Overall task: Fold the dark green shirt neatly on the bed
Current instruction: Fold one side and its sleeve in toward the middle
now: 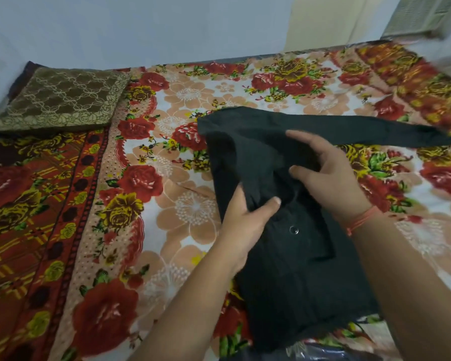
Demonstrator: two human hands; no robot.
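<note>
The dark green shirt (284, 277) lies on the floral bedsheet (167, 194), near the front right of the bed. One long sleeve (370, 130) stretches to the right across the sheet. A small round button (293, 230) shows on the shirt's front. My left hand (245, 220) pinches a fold of the shirt's cloth at its left edge, thumb on top. Further up on the shirt, my right hand (331, 173) rests with fingers curled and pressing into a bunched part of the cloth. A red thread band (362, 220) circles my right wrist.
A brown and gold patterned cushion (60, 100) lies at the back left of the bed. A pale wall (141, 27) runs behind the bed. Something in shiny plastic (323, 353) shows at the bottom edge under the shirt's hem.
</note>
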